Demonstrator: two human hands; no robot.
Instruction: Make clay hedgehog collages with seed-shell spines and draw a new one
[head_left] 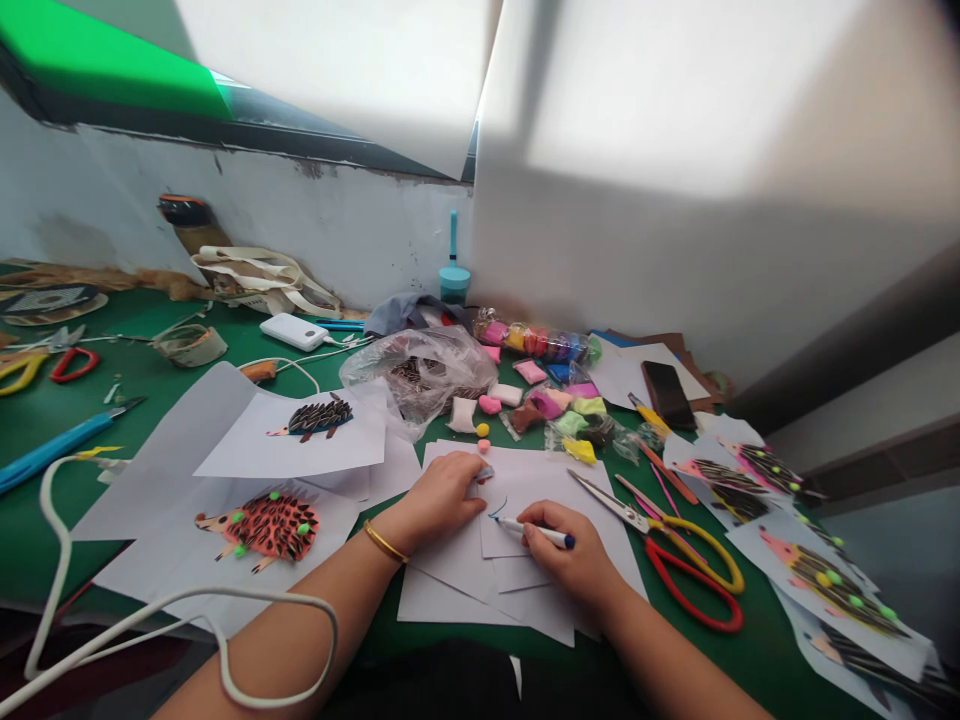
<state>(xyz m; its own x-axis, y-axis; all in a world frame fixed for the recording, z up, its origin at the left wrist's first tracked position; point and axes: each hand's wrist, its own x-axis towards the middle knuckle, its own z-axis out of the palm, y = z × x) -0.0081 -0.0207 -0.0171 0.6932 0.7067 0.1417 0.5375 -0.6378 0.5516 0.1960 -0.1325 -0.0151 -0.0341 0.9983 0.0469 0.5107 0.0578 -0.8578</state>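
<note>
Being held in the right hand point(571, 555), with the fingers closed around its barrel, a white marker point(541, 532) is pointed leftward, its tip set at a short blue curved line point(499, 510) on the top white sheet point(501, 544). The sheet is laid over a loose stack of white paper point(442, 594) on the green worktop point(154, 322). The left hand point(444, 492) is rested, partly curled, on the paper at the sheet's left; a small greyish item point(486, 472) is seen at its fingertips, but whether it is gripped cannot be told. Red-and-yellow-handled scissors point(651, 524) are laid open to the right of the stack. Beyond it, packets of coloured clay point(529, 372) are scattered beside a clear plastic bag point(420, 370). Hedgehog pictures are spread on both sides, an orange one point(279, 530) and a dark one point(322, 418) being placed at the left.
</note>
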